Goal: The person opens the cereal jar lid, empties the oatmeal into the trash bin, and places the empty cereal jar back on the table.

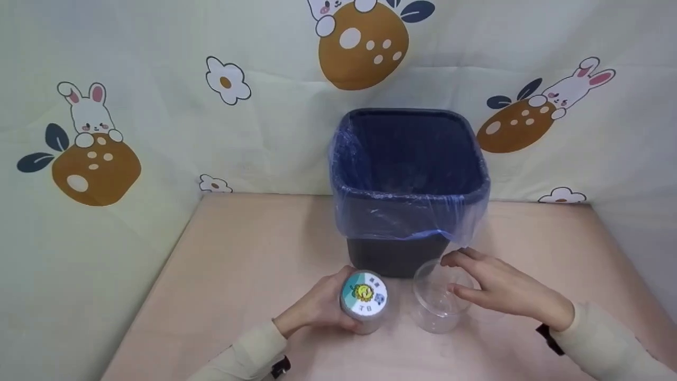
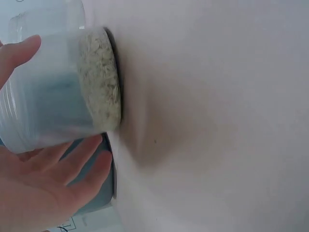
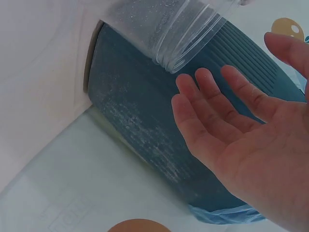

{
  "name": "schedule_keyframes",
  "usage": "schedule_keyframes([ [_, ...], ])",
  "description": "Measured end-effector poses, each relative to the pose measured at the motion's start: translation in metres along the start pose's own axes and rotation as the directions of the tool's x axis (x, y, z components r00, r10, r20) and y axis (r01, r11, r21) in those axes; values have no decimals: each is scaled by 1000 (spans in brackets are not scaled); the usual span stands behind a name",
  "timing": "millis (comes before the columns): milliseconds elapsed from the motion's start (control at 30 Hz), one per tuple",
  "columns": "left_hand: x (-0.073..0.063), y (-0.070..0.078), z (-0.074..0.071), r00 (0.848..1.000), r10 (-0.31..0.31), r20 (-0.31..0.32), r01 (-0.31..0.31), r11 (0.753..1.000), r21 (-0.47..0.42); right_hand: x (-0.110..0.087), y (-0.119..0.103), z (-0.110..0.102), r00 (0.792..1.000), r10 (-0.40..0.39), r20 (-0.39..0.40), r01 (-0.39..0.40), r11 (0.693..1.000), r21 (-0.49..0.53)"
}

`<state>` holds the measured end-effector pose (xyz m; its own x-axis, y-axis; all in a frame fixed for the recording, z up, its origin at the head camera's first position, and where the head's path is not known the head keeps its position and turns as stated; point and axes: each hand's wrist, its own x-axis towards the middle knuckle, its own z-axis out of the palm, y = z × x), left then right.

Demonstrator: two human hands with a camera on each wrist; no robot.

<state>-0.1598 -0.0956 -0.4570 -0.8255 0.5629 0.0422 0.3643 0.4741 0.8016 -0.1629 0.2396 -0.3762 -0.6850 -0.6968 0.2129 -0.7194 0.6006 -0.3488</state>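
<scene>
My left hand (image 1: 320,302) grips a clear plastic jar (image 2: 53,108) standing upright on the table, thumb on one side and fingers on the other. Its round lid (image 1: 365,295) carries a white and teal label with a sunflower picture. Pale, flaky stuff (image 2: 100,79) lies at the bottom of this jar. To its right stands a second clear jar (image 1: 436,317), with its mouth uncovered. Beside that mouth is my right hand (image 1: 502,291), fingers spread and relaxed; in the right wrist view the fingertips (image 3: 186,82) sit just off the rim.
A dark bin (image 1: 399,256) lined with a blue plastic bag (image 1: 391,217) stands behind both jars. Under my right hand, a faint clear round shape (image 1: 489,316) lies on the pink table (image 1: 254,254). Printed cloth walls (image 1: 275,132) enclose the back and sides.
</scene>
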Motion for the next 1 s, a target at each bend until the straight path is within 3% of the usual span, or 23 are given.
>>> schedule_keyframes([
  [200, 0, 6, -4, 996, 21, -87, -23, 1000, -21, 7, -5, -1, 998, -56, 22, 57, 998, -36],
  [433, 3, 27, -5, 994, 18, -108, -17, 1000, 13, 17, -18, -2, 989, -148, 4, 147, 986, -80],
  [567, 3, 42, -1, 993, 24, -115, -13, 995, 95, 23, -32, 0, 992, -110, 60, 114, 992, -63],
  [767, 5, 63, 10, 985, 95, -141, -62, 973, 223, 31, -52, 6, 993, -34, 110, 32, 999, 21],
  [1000, 8, 77, 13, 980, 137, -144, -88, 949, 304, 30, -65, 14, 1000, 12, 13, -11, 998, -67],
])
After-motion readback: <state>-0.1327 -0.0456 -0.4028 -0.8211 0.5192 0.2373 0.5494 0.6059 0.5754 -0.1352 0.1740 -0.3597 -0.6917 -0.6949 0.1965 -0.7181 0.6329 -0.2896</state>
